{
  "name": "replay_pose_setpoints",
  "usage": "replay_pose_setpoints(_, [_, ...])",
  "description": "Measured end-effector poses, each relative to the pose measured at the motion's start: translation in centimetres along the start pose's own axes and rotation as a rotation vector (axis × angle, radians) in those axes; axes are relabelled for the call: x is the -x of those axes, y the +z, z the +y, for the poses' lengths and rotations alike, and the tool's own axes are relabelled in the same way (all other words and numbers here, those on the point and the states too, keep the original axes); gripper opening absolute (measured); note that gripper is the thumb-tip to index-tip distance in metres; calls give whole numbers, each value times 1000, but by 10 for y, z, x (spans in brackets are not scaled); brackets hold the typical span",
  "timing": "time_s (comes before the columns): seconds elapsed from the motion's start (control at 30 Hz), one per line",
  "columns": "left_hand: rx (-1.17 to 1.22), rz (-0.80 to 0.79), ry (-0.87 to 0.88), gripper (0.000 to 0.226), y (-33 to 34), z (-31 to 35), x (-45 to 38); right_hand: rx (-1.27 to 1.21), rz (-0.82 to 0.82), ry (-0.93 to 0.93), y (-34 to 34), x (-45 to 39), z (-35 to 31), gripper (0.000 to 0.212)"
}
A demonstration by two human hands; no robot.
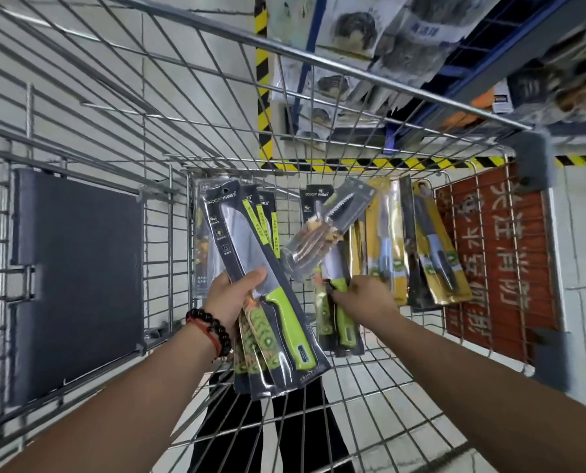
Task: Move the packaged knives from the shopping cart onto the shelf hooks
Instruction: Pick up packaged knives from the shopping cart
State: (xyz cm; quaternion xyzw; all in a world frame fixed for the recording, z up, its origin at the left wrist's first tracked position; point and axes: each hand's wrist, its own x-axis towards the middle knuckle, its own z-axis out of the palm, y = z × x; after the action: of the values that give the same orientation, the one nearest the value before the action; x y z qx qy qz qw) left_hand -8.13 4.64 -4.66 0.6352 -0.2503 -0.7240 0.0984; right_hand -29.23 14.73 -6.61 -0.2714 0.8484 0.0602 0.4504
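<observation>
I look down into a wire shopping cart [370, 397]. My left hand [231, 295], with a dark bead bracelet on the wrist, grips a stack of dark-carded knife packages with green handles [284, 322], raised above the cart floor. My right hand [370, 297] is closed on another green-handled knife package [339, 322] that leans in the cart. A serrated knife package with a brown handle [332, 220] tilts above it. More knife packages on yellow cards [434, 254] lean against the cart's far wall.
A grey folding seat flap [76, 278] covers the cart's left wall, and a red sign with characters [499, 261] its right wall. Shelving with hanging bagged goods [404, 39] stands beyond the cart at the upper right. Yellow-black tape [404, 162] marks the floor.
</observation>
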Motion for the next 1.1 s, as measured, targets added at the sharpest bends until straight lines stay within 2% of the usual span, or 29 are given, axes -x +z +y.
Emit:
replay_pose_setpoints(0.2, [36,28,-25,28,-3,2,-3,-174,79,48,-65,49,19,36])
replay_pose_setpoints(0.3, [-30,35,-23,13,-6,4,-5,-243,111,90,-89,79,39,27])
replay_pose_setpoints(0.33, [-65,31,-27,17,-7,2,-7,-296,133,122,-94,90,47,28])
replay_pose_setpoints(0.4, [-122,3,-40,28,-5,2,-7,-393,194,144,-98,109,54,45])
replay_pose_setpoints(0.47, [-177,-68,-34,45,0,0,-9,-486,217,106,-94,122,48,52])
replay_pose_setpoints(0.5, [-204,-94,-40,52,5,3,-7,-518,198,71,-90,125,39,53])
replay_pose_setpoints(0.6, [-212,-163,-12,33,21,5,-5,-622,106,-27,-64,118,4,45])
replay_pose_setpoints(0.63, [-222,-160,-17,35,27,6,-3,-682,58,-37,-52,114,-11,41])
replay_pose_setpoints(0.73, [-177,-189,-21,69,34,11,7,-750,21,-44,-18,98,-39,39])
replay_pose_setpoints(0.77, [-160,-186,-25,73,34,14,8,-767,14,-43,-10,93,-45,39])
replay_pose_setpoints(0.87, [-140,-121,-72,74,30,18,11,-754,-68,-60,4,87,-54,42])
replay_pose_setpoints(0.97, [-161,-98,-102,90,21,15,11,-695,-170,-133,12,89,-64,56])
replay_pose_setpoints(1.03, [-188,-42,-57,80,12,7,3,-636,-214,-201,13,92,-71,67])
replay_pose_setpoints(1.07, [-169,-38,-52,89,6,1,-4,-600,-243,-230,13,93,-73,67])
replay_pose_setpoints(1.1, [-150,-35,-57,88,1,-1,-8,-583,-263,-254,13,92,-75,61])
